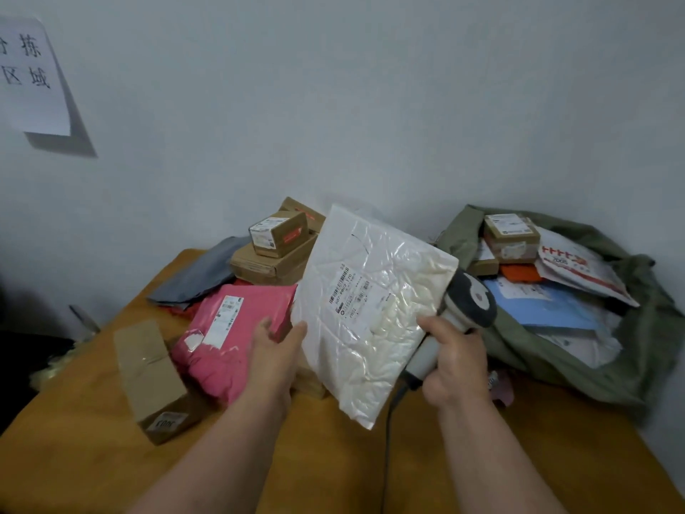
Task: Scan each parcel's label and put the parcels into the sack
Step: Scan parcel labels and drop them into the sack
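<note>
My left hand (pixel 276 352) grips the left edge of a white plastic parcel (pixel 365 328) and holds it up over the table, label (pixel 352 291) facing me. My right hand (pixel 454 359) grips the handle of a grey and white barcode scanner (pixel 469 296), whose head sits just right of the parcel's edge, beside the label. The olive green sack (pixel 578 361) lies open at the right of the table and holds several parcels, among them a brown box (pixel 509 231), a blue mailer (pixel 545 302) and a white and red mailer (pixel 582 268).
On the orange-brown table (pixel 92 469) lie a pink mailer (pixel 230 335), a long brown box (pixel 154 380) at the left, a grey mailer (pixel 202 274) and stacked brown boxes (pixel 274 250) at the back. A paper sign (pixel 31 76) hangs on the wall. The scanner's cable (pixel 391 417) trails down over the table.
</note>
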